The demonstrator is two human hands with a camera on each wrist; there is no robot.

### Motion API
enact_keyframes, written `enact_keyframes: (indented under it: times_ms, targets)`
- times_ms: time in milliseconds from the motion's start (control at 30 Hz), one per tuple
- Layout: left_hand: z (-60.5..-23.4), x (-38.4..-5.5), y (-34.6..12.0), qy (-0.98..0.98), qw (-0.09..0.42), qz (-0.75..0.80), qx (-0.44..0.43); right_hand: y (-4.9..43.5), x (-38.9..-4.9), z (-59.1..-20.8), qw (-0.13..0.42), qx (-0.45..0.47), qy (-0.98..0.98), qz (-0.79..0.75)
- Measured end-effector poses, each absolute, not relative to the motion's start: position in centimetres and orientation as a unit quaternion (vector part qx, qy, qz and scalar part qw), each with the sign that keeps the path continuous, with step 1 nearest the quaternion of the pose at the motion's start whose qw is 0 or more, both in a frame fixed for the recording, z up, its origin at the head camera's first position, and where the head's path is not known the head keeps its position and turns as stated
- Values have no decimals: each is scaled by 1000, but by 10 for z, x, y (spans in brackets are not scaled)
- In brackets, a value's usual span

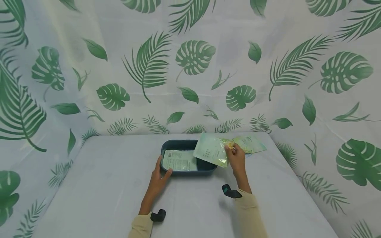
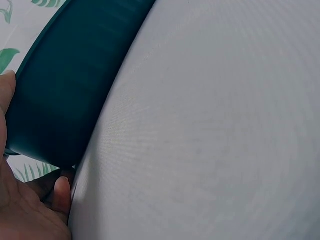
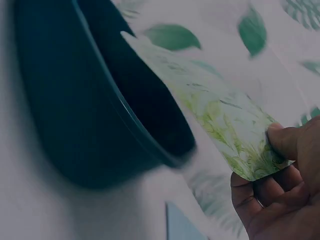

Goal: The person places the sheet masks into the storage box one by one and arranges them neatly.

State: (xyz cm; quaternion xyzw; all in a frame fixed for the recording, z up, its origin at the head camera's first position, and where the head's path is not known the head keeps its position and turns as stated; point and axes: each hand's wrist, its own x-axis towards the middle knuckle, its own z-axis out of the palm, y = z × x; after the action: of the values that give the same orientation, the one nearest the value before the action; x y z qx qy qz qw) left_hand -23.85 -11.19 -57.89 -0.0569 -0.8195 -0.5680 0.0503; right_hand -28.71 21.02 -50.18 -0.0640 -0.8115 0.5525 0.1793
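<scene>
A dark teal rectangular bin (image 1: 190, 173) sits on the table. My left hand (image 1: 158, 180) grips its near left corner, thumb at the front side and fingers along the left end. Inside the bin, on the left, lies a flat pale-green sachet (image 1: 180, 160) with printed text. Thumb and fingers of my right hand (image 1: 237, 161) pinch the edge of another pale-green sachet (image 1: 209, 150), tilted over the bin's right part. In the right wrist view this sachet (image 3: 215, 112) shows a yellow-green leaf print, and its far end overlaps the bin's opening.
To the right of the bin, partly behind my right hand, more sachets (image 1: 251, 144) lie on the white-covered table (image 1: 104, 185). A leaf-printed curtain (image 1: 160, 109) stands behind the table and along both sides.
</scene>
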Motion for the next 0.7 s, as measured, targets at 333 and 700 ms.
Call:
enact_keyframes:
  times_ms: [333, 700]
  targets:
    - [-582, -236, -108, -819, 41, -571, -42, 143, -299, -514, 137, 49, -873, 465]
    - [-582, -239, -111, -823, 52, -564, -44, 116, -304, -529, 87, -8, -942, 325]
